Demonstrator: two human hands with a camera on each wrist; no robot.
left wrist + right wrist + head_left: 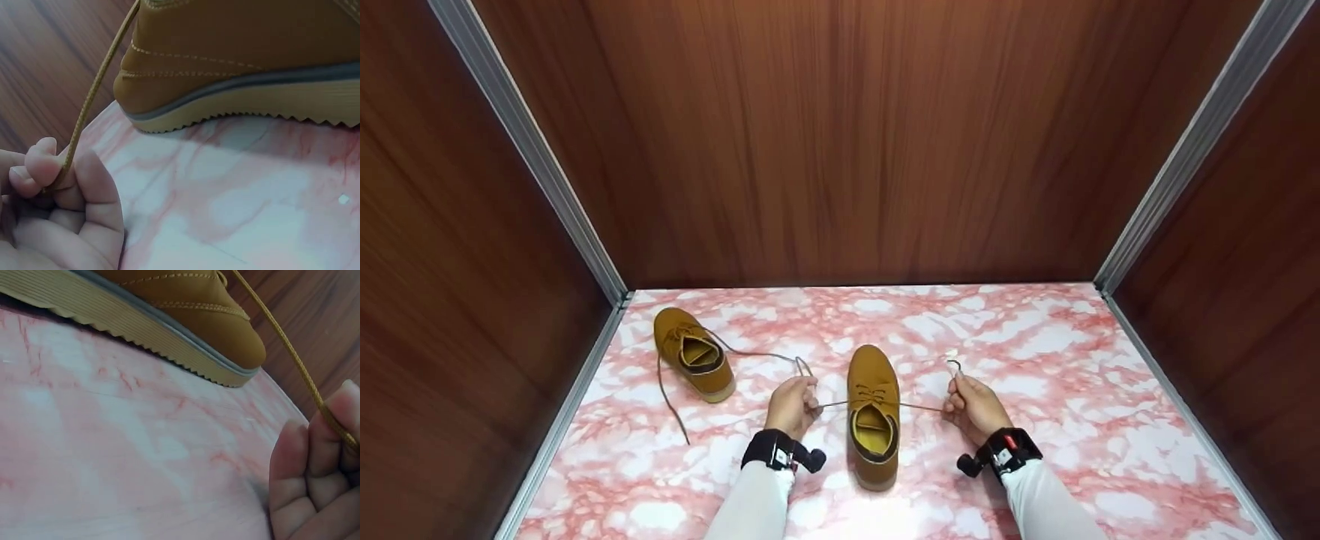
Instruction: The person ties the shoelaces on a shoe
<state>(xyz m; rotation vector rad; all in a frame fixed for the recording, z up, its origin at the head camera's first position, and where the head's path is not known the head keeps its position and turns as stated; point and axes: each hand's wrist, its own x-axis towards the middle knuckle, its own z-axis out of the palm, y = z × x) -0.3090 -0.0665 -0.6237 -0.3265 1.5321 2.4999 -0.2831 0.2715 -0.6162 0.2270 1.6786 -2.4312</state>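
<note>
A tan lace-up shoe (873,375) stands upright on the table between my hands, toe pointing away. Its lace stretches out to both sides. On the left, my left hand (793,407) grips one lace end with curled fingers; the left wrist view shows the brown lace (90,95) running from the shoe into those fingers. My right hand (976,405) pinches the other lace end, and a short tip of it sticks up past the fingers. In the right wrist view the lace (287,343) slopes taut down to the fingers (323,450). Both hands are apart from the shoe.
A second tan shoe (712,375) stands at the left, its long loose laces (671,401) trailing on the table. One of them reaches toward my left hand. The pink-and-white marbled table (1080,420) is enclosed by brown wood-grain panels (855,150) with metal corner strips.
</note>
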